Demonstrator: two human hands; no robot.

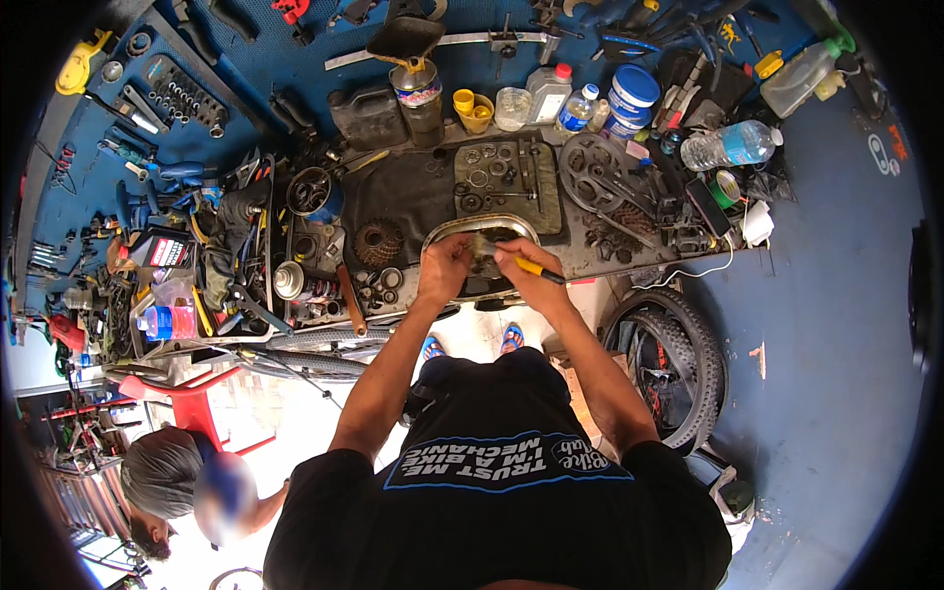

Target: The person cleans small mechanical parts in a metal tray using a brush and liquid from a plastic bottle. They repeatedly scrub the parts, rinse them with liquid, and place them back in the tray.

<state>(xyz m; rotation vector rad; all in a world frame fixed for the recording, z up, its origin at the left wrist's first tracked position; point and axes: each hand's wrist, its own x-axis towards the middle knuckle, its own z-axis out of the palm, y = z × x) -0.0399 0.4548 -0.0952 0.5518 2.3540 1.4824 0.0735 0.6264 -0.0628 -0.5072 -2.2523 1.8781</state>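
Note:
Both my hands are over a metal tray (pixel 532 225) at the workbench's front edge. My right hand (pixel 531 285) is closed round a brush with a yellow and black handle (pixel 540 270), which slants down to the right. The brush's other end points toward my left hand (pixel 445 267), whose fingers are pinched together above the tray's left side. Whatever the left fingers grip is too small and dark to name. A sprocket cassette (pixel 380 242) sits left of the tray. Small rings and metal parts lie on a greenish mat (pixel 536 202) behind it.
A chainring crankset (pixel 593 169), bottles and a blue-lidded white tub (pixel 634 88) line the back right. A spray can (pixel 289 280) and a wooden-handled tool (pixel 351 300) are at the left. Bicycle tyres (pixel 688 364) lean below right. Another person (pixel 162 472) sits lower left.

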